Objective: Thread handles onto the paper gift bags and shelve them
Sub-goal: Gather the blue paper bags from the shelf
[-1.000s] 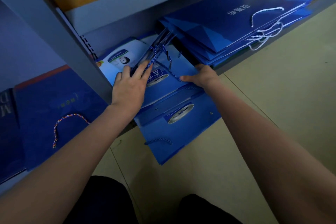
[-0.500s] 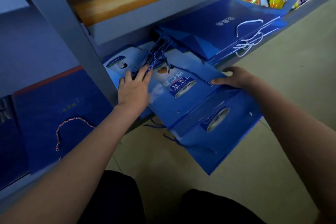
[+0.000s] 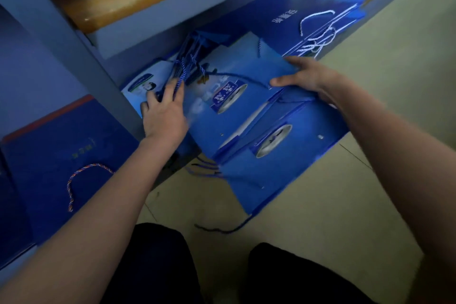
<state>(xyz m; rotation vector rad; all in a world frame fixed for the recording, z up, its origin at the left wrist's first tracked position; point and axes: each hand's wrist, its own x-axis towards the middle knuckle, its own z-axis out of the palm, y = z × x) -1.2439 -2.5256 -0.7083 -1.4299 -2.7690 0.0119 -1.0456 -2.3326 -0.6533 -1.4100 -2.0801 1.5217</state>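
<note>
Flat bags (image 3: 259,131) overhang the low shelf (image 3: 158,20), between both hands.

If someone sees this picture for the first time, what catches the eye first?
Two bare arms reach to flat blue gift bags that jut off a low shelf. The left hand presses their left end; the right hand grips their far edge. Further right lies a darker stack with white cord handles.

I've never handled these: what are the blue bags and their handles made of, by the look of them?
The blue bags look like coated paper: flat, sharply creased, with a slight sheen over the printing. The handles seem to be twisted cord, blue-and-white strands showing by the left hand; which fibre is unclear.
</note>
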